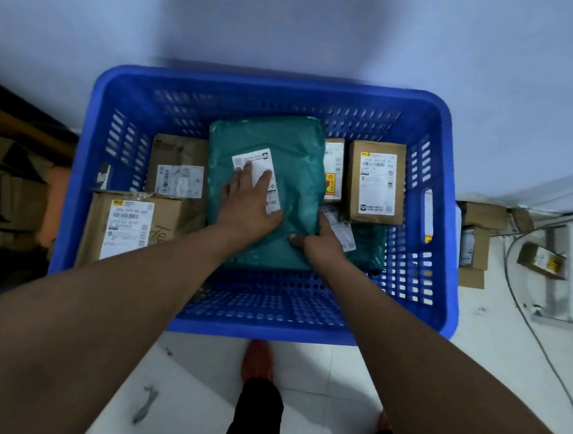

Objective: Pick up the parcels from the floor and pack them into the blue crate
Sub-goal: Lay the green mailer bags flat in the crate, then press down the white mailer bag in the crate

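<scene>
pressing green parcel (297,139), left hand (248,204) flat, right hand (322,242) gripping its edge, blue crate (274,84), white floor (332,372), pale wall (292,24)

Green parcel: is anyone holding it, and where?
The right hand grips the green parcel by its near right edge; the left hand lies flat on top.

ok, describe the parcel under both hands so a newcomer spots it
Find the blue crate, then its middle. The green bag lies on top there, left hand flat on its white label, right hand gripping its near edge. Neighbours are brown boxes; this one is soft green plastic.
</scene>
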### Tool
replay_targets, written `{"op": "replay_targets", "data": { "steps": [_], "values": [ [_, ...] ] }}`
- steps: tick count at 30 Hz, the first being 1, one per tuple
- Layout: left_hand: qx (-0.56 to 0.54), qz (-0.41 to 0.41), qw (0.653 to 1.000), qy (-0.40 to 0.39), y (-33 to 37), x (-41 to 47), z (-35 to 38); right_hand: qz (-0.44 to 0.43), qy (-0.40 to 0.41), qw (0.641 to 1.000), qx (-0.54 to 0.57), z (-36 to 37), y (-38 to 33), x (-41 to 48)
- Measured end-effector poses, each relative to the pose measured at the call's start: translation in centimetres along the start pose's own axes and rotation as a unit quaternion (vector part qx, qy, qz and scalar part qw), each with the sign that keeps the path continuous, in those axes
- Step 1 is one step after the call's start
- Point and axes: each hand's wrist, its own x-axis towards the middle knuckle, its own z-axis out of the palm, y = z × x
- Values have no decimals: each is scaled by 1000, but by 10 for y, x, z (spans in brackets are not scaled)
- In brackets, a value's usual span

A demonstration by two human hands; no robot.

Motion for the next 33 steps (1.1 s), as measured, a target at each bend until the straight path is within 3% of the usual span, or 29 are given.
{"op": "replay_targets", "data": {
  "steps": [2, 5, 7, 9, 11, 13, 16, 20, 27, 29, 33],
  "values": [
    [-20, 41, 997, 69, 17, -1, -1, -35, 11, 995, -96, -6, -13, -8],
    [-91, 115, 979, 139, 65, 0, 0, -144, 129, 963, -186, -27, -36, -26],
    [-181, 145, 965, 123, 111, 0, 1, -220, 230, 928, -193, -54, -46, -38],
    [-268, 168, 941, 117, 156, 0, 1, -294, 340, 868, -213, -91, -55, -50],
    [-318, 175, 923, 128, 209, -1, 5, -320, 414, 824, -218, -144, -58, -60],
    [-319, 211, 916, 117, 271, -2, 17, -319, 457, 807, -195, -206, -48, -62],
    [-299, 238, 921, 76, 357, 1, 51, -259, 456, 838, -152, -298, -12, -55],
    [-235, 246, 939, 48, 441, 14, 119, -108, 428, 882, -165, -415, 65, -31],
    [-297, 18, 954, 32, 529, 51, 239, -21, 344, 916, -205, -560, 189, 0],
    [-315, -55, 948, 10, 537, 61, 272, -2, 324, 925, -200, -579, 216, 19],
    [-241, -113, 962, -56, 527, 94, 350, -18, 276, 948, -160, -584, 260, 79]
  ]
}}
